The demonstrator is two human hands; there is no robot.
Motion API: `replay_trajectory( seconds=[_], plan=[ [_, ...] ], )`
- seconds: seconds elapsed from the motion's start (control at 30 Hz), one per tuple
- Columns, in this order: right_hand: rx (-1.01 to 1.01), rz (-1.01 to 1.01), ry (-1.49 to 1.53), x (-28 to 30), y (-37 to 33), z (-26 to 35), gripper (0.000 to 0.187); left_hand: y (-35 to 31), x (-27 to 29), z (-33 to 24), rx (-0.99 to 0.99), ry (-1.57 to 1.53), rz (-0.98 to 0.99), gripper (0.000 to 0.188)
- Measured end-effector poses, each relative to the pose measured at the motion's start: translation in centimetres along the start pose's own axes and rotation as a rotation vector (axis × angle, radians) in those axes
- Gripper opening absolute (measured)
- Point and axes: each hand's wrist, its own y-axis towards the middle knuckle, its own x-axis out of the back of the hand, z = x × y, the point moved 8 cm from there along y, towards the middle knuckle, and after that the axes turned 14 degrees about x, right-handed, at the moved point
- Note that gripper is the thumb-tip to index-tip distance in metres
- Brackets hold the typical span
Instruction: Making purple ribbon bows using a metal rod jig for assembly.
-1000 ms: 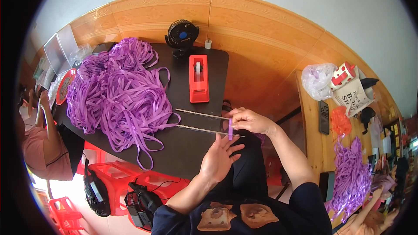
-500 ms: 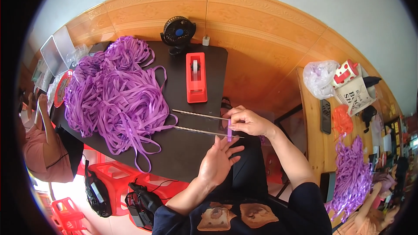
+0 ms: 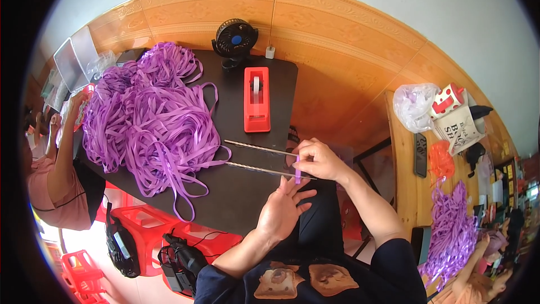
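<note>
Two slim metal rods (image 3: 264, 168), spiralled like long drill bits, jut side by side past the right edge of the black table. A short band of purple ribbon (image 3: 298, 173) is wrapped across both near their ends. My right hand (image 3: 319, 159) pinches the ribbon by the farther rod, its fingers closed. Just below the nearer rod is my left hand (image 3: 281, 210), palm turned up and fingers apart, the tips close to the ribbon; whether they touch it I cannot tell. A big tangled heap of purple ribbon (image 3: 152, 118) lies left of the rods.
On the black table (image 3: 225, 208) stand a red tape dispenser (image 3: 257, 101) and a black fan (image 3: 236, 40). Red stools (image 3: 149, 228) are at lower left, near a seated person (image 3: 59, 186). A wooden table (image 3: 408, 191) at right bears bags, a phone and more ribbon.
The whole view has shifted slightly. Both my hands keep nearly the same place at the ribbon band. At the far left, the other person's arm has reached farther forward.
</note>
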Motion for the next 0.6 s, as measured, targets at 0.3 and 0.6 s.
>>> replay_trajectory(
  seconds=[0.3,0.6],
  plan=[
    [-0.07,-0.259,-0.716,0.6,-1.2,4.2,0.025,0.1,-0.1,0.1,0.021,-0.065,0.02,0.061],
    [-0.083,-0.405,-0.97,0.7,-2.3,6.5,0.038,0.3,-0.1,0.2,0.012,-0.074,0.101,0.053]
  ],
)
